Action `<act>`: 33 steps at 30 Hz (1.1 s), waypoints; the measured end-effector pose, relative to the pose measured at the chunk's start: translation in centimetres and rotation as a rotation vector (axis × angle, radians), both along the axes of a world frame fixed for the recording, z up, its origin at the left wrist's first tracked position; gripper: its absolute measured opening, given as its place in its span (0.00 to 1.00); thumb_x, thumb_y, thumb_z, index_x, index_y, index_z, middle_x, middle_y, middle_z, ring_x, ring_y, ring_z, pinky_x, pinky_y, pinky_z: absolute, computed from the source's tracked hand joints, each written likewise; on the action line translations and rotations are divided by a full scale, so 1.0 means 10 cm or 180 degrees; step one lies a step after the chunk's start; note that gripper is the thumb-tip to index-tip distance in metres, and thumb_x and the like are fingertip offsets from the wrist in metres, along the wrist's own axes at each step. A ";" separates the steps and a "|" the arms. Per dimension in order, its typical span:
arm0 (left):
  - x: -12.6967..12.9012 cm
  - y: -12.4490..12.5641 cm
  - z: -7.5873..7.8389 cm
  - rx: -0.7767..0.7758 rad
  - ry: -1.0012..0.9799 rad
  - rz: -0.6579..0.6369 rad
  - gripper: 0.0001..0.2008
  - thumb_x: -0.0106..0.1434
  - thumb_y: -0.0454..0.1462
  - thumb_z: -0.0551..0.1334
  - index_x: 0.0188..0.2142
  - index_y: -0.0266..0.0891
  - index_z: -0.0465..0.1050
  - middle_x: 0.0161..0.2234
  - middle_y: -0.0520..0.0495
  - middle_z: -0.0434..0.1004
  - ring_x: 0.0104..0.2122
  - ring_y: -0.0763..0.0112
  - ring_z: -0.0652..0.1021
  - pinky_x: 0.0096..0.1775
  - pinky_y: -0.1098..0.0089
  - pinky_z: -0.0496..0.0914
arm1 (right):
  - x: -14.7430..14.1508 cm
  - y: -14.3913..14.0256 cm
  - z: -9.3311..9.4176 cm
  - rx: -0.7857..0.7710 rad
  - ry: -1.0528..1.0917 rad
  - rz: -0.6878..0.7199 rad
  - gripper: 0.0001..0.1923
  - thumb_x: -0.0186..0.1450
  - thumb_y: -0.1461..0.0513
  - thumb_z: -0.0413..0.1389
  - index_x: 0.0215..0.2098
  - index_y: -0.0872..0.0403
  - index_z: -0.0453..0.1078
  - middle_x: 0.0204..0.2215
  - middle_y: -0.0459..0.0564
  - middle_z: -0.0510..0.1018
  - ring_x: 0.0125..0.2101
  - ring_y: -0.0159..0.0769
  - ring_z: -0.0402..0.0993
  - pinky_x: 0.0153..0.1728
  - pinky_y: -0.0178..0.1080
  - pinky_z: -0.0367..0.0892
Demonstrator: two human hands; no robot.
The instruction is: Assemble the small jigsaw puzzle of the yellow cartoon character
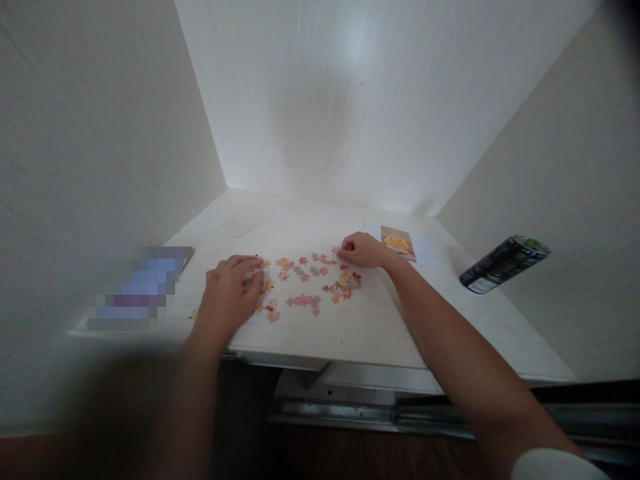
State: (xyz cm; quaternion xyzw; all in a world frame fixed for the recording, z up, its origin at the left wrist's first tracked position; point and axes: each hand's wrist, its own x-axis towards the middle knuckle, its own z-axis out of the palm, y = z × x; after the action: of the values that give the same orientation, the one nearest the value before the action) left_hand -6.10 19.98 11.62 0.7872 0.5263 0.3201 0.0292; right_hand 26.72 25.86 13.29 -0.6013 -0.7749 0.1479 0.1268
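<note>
Pale walls (320, 147) enclosed the tabletop (320, 337), where puzzle pieces (303, 301) lay spread, probably for visibility, between left hand (231, 287), loosely curled at nine o'clock, and right hand (363, 249), narrowly pinched at two, any hold indiscernible.

Left hand (231, 288) hides some puzzle pieces (303, 301); flat object (143, 283) pixelated; right sleeve (553, 465) cut off by bottom edge.
</note>
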 end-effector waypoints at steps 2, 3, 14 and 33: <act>0.00 -0.02 0.03 0.0091 -0.0094 0.0027 0.13 0.65 0.40 0.57 0.44 0.40 0.77 0.46 0.45 0.79 0.47 0.59 0.76 0.50 0.59 0.68 | -0.01 -0.01 0.02 0.0005 -0.0239 -0.0058 0.20 0.61 0.48 0.55 0.21 0.55 0.69 0.23 0.51 0.74 0.24 0.33 0.64 0.27 0.38 0.55; 0.01 -0.03 0.04 0.0138 -0.0134 0.0050 0.13 0.65 0.40 0.57 0.43 0.40 0.77 0.45 0.45 0.79 0.46 0.60 0.77 0.49 0.60 0.68 | 0.00 -0.01 0.04 -0.0038 -0.0344 -0.0052 0.23 0.62 0.46 0.53 0.21 0.55 0.69 0.22 0.51 0.74 0.24 0.33 0.64 0.27 0.38 0.55; 0.01 0.02 0.02 0.0130 -0.0060 0.0085 0.12 0.64 0.40 0.57 0.41 0.39 0.77 0.41 0.44 0.80 0.42 0.59 0.78 0.47 0.61 0.69 | 0.12 -0.08 0.11 -0.1129 -0.0122 0.0551 0.24 0.52 0.45 0.64 0.37 0.54 0.74 0.31 0.50 0.78 0.29 0.34 0.70 0.26 0.34 0.60; 0.02 0.01 0.01 -0.0049 0.0034 0.0128 0.13 0.66 0.41 0.55 0.41 0.40 0.77 0.41 0.44 0.80 0.43 0.59 0.78 0.46 0.60 0.68 | 0.03 -0.40 0.21 -0.0796 -0.0188 0.0648 0.34 0.49 0.42 0.65 0.46 0.53 0.68 0.39 0.50 0.72 0.34 0.36 0.67 0.33 0.36 0.63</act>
State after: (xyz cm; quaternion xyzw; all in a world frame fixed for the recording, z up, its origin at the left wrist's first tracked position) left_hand -5.93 20.11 11.69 0.7779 0.5446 0.3124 0.0259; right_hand 27.03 21.84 15.40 -0.5348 -0.8108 0.2375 0.0124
